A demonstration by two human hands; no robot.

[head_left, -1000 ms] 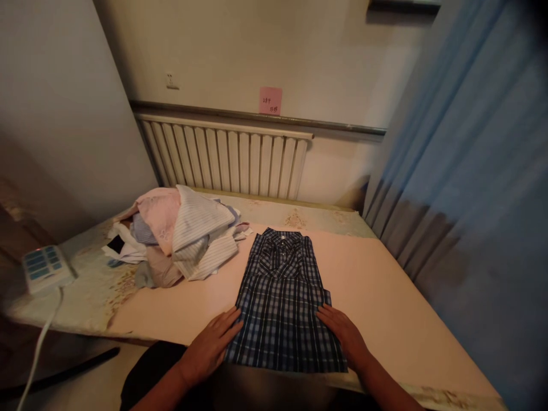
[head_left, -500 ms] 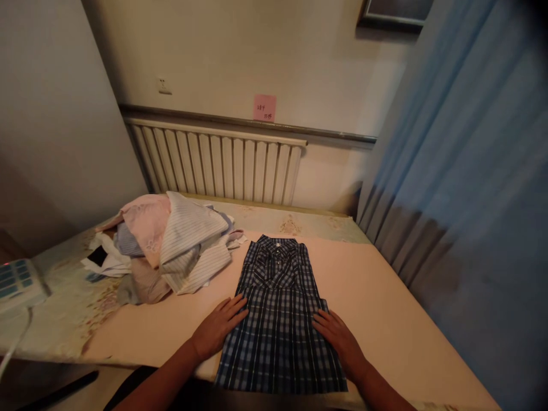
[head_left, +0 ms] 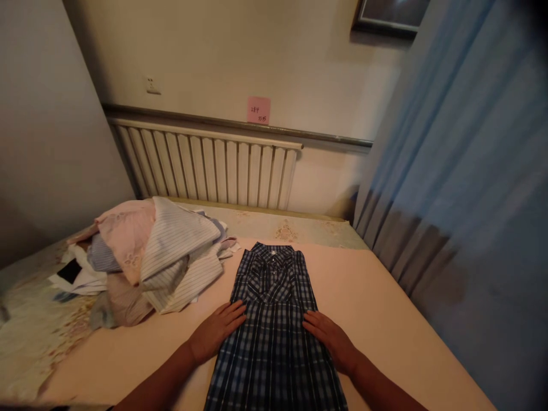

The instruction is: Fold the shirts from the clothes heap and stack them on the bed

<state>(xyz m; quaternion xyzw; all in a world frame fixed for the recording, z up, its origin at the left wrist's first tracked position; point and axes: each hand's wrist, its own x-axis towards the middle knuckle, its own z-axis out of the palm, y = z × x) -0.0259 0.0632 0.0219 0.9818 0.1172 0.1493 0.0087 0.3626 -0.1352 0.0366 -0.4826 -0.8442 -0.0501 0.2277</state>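
Note:
A dark blue plaid shirt [head_left: 274, 331] lies folded long and narrow on the pink cloth [head_left: 368, 319], its buttoned collar toward the wall. My left hand [head_left: 218, 330] rests flat along the shirt's left edge, fingers stretched out over the fabric. On the opposite edge my right hand [head_left: 329, 339] lies with its fingertips on the shirt, also stretched out. Neither hand grips the cloth. The lower end of the shirt runs out of view at the bottom.
A loose pile of clothes [head_left: 171, 245], pink, white and striped, lies to the left on the table. Behind the table stands a radiator [head_left: 205, 165] below a pink note [head_left: 258, 110]. A blue curtain [head_left: 454, 188] hangs along the right side.
My view has tilted and shifted slightly, and the white device at the left has left the picture. My right hand has moved a little inward, and the shirt's right edge looks straighter.

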